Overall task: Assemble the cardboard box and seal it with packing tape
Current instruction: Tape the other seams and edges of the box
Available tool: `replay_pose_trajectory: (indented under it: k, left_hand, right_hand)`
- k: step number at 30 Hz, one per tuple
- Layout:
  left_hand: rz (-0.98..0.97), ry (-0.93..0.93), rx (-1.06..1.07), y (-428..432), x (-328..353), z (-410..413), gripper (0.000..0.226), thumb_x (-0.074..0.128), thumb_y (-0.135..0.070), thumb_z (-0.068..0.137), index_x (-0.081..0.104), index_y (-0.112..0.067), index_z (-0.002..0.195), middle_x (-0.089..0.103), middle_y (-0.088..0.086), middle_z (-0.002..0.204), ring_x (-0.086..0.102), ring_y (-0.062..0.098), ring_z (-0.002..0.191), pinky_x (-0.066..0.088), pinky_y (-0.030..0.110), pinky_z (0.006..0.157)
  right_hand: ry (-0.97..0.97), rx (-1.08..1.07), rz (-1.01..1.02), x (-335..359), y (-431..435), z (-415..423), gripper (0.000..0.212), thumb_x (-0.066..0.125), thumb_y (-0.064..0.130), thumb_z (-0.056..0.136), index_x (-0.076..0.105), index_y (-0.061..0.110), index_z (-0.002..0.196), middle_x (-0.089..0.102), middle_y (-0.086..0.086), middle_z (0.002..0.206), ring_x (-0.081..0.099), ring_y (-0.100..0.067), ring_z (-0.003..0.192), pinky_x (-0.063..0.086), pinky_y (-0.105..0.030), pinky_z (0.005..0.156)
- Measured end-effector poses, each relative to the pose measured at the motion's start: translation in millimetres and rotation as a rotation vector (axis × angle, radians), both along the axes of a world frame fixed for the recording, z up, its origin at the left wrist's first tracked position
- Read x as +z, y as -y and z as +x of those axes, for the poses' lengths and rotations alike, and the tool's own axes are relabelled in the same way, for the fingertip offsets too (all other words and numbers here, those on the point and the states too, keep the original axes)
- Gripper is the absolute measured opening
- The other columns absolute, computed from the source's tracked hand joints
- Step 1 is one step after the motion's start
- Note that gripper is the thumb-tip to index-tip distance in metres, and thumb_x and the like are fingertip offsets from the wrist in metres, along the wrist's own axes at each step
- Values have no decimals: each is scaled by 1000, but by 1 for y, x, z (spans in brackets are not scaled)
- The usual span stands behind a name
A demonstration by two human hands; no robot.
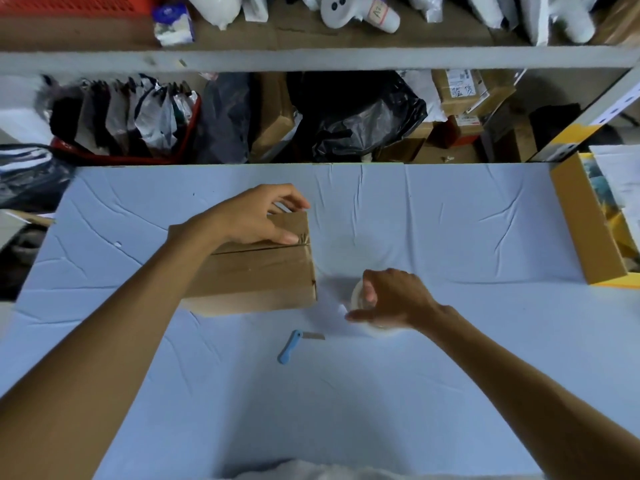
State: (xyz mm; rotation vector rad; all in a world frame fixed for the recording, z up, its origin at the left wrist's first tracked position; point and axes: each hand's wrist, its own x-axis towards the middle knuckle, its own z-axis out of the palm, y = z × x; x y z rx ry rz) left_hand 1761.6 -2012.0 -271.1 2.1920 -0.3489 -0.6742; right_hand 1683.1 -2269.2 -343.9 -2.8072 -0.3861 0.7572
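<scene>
A closed brown cardboard box (263,271) lies on the light blue table (450,237), left of centre, with clear tape shining along its top seam and right end. My left hand (256,216) rests on the box's far top edge, fingers curled over that edge and thumb pressing near the seam. My right hand (388,296) grips a roll of clear packing tape (360,299) just right of the box, low over the table. Most of the roll is hidden under my fingers.
A small blue-handled folding knife (294,344) lies open on the table in front of the box. An open yellow-brown carton (588,223) with papers stands at the right edge. Shelves behind the table hold bags, parcels and a red basket (124,147).
</scene>
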Motion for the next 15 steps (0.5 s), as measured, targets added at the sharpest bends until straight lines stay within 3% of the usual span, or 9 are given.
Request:
replay_pose_trajectory:
  k: [3,5,8,12,15]
  left_hand:
    - [-38,-25,22,-3,2,-4,60,81,-17,71,55,-28,123,59,-3,124,54,11,118,40,39,108]
    - [-53,-29,31,-4,2,-5,62,80,-24,67,56,-28,124,60,-5,122,54,8,117,40,38,108]
    - [-47,-16,34,-4,2,-6,57,81,-13,72,58,-25,123,61,-5,120,55,6,116,39,36,108]
    - [-59,43,52,0,9,-5,47,76,-9,77,60,-22,119,65,-3,115,58,5,111,42,33,106]
    - [-83,148,111,11,15,-5,39,74,-13,79,62,-23,114,64,-6,117,57,3,113,39,35,109]
  right_hand:
    - [-170,267,-226,-11,14,-20,74,75,57,66,50,17,123,54,1,127,49,-24,122,39,-30,93]
    - [-167,304,-232,-20,15,-30,67,73,42,77,47,15,133,51,-1,135,43,-23,128,36,-28,97]
    - [30,309,-236,-27,12,-35,41,59,28,90,52,18,130,56,0,133,51,-23,122,40,-30,94]
    - [153,134,-103,-12,4,-29,34,56,33,92,54,17,123,62,0,121,56,-24,113,42,-31,79]
    - [297,-56,58,26,-5,-14,28,60,37,89,56,16,108,62,1,102,59,-26,94,36,-29,67]
